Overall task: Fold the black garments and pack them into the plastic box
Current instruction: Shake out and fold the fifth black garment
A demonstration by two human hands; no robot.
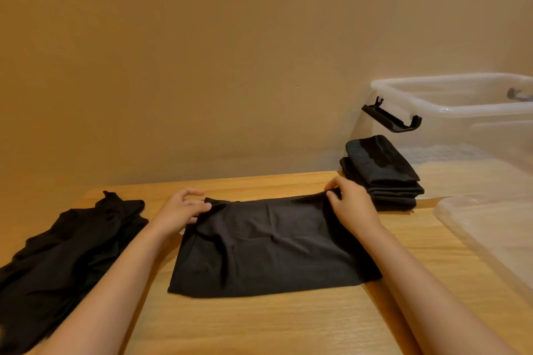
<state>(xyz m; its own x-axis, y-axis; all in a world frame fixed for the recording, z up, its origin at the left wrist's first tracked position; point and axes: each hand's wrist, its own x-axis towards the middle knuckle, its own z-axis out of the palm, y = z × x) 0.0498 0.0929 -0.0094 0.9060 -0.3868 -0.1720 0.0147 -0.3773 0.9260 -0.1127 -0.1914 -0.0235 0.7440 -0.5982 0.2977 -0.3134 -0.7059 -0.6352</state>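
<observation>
A black garment (268, 245) lies spread in a rough rectangle on the wooden table (259, 323). My left hand (184, 207) pinches its far left corner. My right hand (350, 199) pinches its far right corner. A stack of folded black garments (380, 173) sits at the back right, just beyond my right hand. A loose heap of unfolded black garments (66, 251) lies at the left edge. The clear plastic box (461, 112) stands at the far right, open, with a black latch (390, 119) hanging from its near end.
A clear plastic lid (490, 228) lies flat on the table at the right, in front of the box. A plain wall rises directly behind the table's far edge. Bare wood shows in front of the spread garment.
</observation>
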